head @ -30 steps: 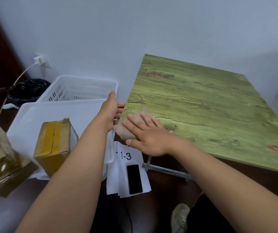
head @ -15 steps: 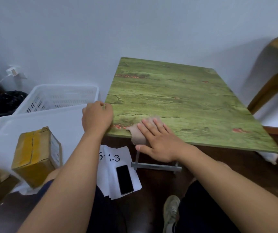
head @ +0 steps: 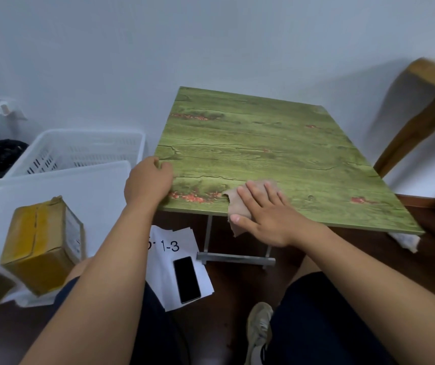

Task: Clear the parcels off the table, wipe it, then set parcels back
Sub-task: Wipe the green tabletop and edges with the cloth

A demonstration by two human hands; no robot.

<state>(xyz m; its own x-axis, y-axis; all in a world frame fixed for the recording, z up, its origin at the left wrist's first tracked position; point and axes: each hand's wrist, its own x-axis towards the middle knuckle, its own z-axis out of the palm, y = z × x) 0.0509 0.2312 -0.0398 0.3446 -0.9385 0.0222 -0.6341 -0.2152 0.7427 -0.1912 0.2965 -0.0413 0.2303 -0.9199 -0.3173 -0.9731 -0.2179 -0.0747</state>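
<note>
- Pressing flat with straight fingers, my right hand [head: 265,210] pins the cloth [head: 237,206] to the tabletop [head: 276,154] at its near edge; one corner of the cloth hangs over that edge.
- My left hand [head: 148,184] has its grip curled over the tabletop's left edge, near the front corner.
- Left of the tabletop a parcel [head: 42,243] wrapped in yellow tape lies in a white bin [head: 53,185], with a slotted basket [head: 84,151] behind it.
- On the floor between my knees lies a phone [head: 186,280] on paper sheets [head: 174,246] marked "1-3".
</note>
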